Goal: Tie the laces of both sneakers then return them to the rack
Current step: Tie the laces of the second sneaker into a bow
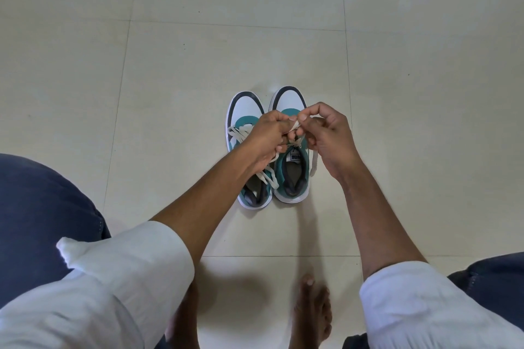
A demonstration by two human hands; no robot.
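Two white, teal and dark grey sneakers stand side by side on the tiled floor, toes pointing away from me. The left sneaker [246, 110] has cream laces lying loose over its tongue. Over the right sneaker [292, 173] both hands meet. My left hand [269, 136] and my right hand [326, 133] each pinch the right sneaker's cream lace [296, 125] between fingertips, held up above the tongue. One lace end [313, 161] hangs down the sneaker's right side. The hands hide the lace crossings below. No rack is in view.
Pale floor tiles [198, 65] stretch all around the shoes. My bare feet [312, 312] rest on the floor just in front of me, and my knees in dark blue trousers [37, 207] frame both lower corners.
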